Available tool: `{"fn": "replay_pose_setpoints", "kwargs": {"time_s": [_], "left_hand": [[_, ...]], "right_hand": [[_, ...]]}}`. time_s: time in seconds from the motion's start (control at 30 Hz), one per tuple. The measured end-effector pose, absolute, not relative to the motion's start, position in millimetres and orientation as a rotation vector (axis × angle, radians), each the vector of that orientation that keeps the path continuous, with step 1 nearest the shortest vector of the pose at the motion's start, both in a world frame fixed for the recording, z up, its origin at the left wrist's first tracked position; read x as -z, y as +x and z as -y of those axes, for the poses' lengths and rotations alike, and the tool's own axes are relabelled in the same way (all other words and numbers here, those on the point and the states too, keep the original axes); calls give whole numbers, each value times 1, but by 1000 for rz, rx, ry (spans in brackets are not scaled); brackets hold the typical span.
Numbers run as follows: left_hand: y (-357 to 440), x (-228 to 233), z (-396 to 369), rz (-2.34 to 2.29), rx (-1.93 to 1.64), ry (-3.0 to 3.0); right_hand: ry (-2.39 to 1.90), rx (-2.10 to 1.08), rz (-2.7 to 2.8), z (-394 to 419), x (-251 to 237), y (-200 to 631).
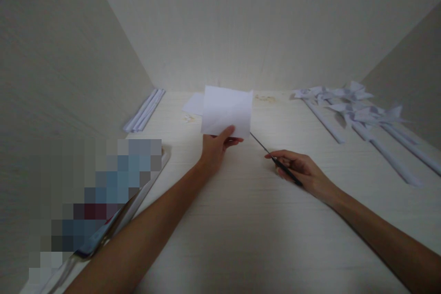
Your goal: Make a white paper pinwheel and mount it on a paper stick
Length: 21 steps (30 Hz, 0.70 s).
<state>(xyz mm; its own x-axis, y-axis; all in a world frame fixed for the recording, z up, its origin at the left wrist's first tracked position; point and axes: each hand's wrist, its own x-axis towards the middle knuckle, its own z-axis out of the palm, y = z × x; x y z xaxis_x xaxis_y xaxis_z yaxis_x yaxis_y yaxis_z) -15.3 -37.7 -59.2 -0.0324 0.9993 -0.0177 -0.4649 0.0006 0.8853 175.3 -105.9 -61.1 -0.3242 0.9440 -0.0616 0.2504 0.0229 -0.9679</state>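
Pale wood-grain table (241, 220), boxed in by plain walls on three sides. Left hand (216, 147), just left of frame centre, pinches the bottom edge of a white sheet of paper (227, 109) between thumb and fingers; the sheet stands raised off the table, slightly curled, its top edge towards the back wall. Right hand (303, 170), right of centre, is closed around a thin dark tool (275, 161), pen-like or a slim blade, cannot tell which; its fine tip points up and left towards the lower right corner of the sheet, close to it, whether touching is unclear. Behind the held sheet, a second flat piece of white paper (193, 103) lies on the table. Upper right of frame: a cluster of finished paper pinwheels (354, 105) on long rolled paper sticks, lying flat. Upper left, along the left wall: a small bundle of rolled paper sticks (144, 111). Lower left: a pale tray (151, 179) edge, its contents blurred out. Both forearms bare, reaching in from the bottom of the frame
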Motion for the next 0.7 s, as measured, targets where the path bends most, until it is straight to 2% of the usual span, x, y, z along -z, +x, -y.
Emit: {"fn": "replay_pose_setpoints", "kwargs": {"time_s": [0.7], "left_hand": [[-11, 61, 42, -907, -1494, 897]], "right_hand": [[-1236, -1360, 1637, 106, 62, 175]]}}
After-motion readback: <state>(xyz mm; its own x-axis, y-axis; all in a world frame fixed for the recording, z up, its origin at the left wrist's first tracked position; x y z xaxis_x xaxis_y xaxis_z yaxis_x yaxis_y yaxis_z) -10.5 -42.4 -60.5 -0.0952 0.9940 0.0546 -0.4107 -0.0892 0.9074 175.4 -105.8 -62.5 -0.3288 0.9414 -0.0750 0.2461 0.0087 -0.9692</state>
